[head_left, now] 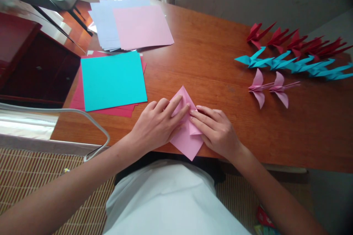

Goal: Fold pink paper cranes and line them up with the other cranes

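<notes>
A pink sheet of origami paper (190, 145), partly folded into a diamond shape, lies at the table's front edge before me. My left hand (162, 119) is closed on its left side, with fingertips pressing the upper folds down. From the right, my right hand (217, 128) grips a raised flap near the middle, its fingers held close together. The fingertips of both hands almost meet there and cover part of the creases. Both thumbs are mostly hidden.
Finished paper cranes stand at the right: several red cranes (296, 42), several blue cranes (292, 64) and two pink cranes (257, 89). At the left lie blue paper (114, 80) over red sheets (75, 97), with pink paper (143, 25) and lavender sheets (104, 24) behind. A white cable (93, 119) bends near the left edge.
</notes>
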Available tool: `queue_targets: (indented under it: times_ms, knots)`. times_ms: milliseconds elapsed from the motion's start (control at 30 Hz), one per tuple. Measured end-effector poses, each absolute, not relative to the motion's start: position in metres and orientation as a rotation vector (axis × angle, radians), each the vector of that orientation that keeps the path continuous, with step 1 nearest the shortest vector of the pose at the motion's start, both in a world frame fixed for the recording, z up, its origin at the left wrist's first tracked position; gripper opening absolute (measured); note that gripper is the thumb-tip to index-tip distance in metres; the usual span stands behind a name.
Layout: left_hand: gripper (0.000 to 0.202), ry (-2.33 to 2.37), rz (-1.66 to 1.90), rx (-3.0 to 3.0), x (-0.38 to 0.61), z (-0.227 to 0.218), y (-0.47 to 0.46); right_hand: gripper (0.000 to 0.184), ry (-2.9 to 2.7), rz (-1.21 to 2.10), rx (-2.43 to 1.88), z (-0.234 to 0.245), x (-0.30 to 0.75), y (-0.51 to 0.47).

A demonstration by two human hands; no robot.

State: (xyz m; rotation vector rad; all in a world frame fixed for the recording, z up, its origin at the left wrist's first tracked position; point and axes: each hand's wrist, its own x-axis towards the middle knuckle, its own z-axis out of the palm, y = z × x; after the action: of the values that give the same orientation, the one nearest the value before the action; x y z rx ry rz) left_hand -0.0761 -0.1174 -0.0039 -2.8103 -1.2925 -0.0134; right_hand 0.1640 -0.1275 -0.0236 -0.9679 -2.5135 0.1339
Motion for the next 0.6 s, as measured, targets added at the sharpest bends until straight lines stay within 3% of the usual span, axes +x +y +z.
queue_targets:
  times_ms: [600]
  knots:
    - [0.047, -1.292, -0.051, -2.808, -0.0761, -0.0043, -0.1169, 0.031, -2.513, 0.143, -0.951, -0.0244, 0.1651, -0.1272]
